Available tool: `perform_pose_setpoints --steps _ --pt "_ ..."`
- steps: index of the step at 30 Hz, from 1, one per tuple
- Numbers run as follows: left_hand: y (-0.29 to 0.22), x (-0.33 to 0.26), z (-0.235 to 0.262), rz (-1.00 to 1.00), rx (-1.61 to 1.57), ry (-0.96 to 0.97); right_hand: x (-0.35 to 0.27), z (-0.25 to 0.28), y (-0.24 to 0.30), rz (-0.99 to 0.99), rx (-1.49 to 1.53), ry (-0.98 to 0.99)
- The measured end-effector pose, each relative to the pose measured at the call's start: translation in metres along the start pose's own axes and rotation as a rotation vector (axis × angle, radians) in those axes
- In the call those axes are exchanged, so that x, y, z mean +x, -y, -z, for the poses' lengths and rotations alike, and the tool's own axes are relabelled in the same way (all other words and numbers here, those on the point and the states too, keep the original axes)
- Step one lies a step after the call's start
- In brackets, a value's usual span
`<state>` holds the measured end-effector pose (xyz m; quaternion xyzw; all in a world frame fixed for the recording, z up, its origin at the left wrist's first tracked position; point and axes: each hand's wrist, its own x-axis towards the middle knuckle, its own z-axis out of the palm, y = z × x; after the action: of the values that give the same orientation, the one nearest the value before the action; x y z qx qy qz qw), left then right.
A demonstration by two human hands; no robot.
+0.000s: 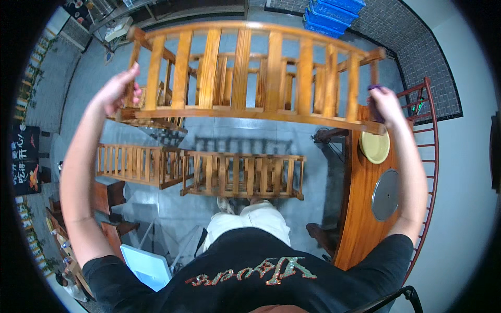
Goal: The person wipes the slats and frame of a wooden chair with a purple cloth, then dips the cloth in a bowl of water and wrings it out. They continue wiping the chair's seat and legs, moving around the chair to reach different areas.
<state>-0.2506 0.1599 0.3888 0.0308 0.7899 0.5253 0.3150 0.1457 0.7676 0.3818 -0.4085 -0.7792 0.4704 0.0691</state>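
A long slatted wooden bench (241, 68) is raised in front of me, its slats facing me. My left hand (119, 91) is closed around the post at its left end. At the right end my right hand (388, 106) is closed on the bench, with a dark purple thing, perhaps a cloth (374, 88), between palm and wood. Below it, near my feet, another slatted wooden piece (242, 175) stands on the grey tiled floor, and a similar one (130, 163) adjoins it on the left. More slatted wood shows through the raised bench's gaps.
To the right stands a wooden table (360, 208) with a yellow basin (374, 146) and a round metal lid (385, 194). Behind it is a dark red metal rack (433, 141). Blue crates (331, 15) are stacked at the back. A pale blue folding stool (146, 266) is at lower left.
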Motion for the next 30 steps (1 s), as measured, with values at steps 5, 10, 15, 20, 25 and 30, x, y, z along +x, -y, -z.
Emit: perform_pose_setpoints --steps 5,10,15,20,25,30 --pt "0.129 0.147 -0.029 0.064 0.166 -0.167 0.132 -0.140 -0.126 0.070 0.014 -0.075" --pt "0.232 0.241 -0.088 0.086 0.218 -0.190 0.194 -0.222 -0.248 0.034 -0.099 -0.140" --pt "0.346 0.306 -0.101 -0.006 0.432 -0.310 0.230 -0.278 -0.312 0.036 -0.175 -0.149" --pt "0.363 0.343 -0.141 0.061 0.333 -0.204 0.247 -0.299 -0.360 -0.005 -0.303 -0.178" --pt "0.401 0.377 -0.130 0.080 0.817 -0.221 0.268 -0.315 -0.352 -0.047 -0.382 -0.126" --pt "0.367 0.404 -0.150 0.214 1.062 -0.150 0.284 -0.323 -0.346 0.004 -0.538 -0.208"
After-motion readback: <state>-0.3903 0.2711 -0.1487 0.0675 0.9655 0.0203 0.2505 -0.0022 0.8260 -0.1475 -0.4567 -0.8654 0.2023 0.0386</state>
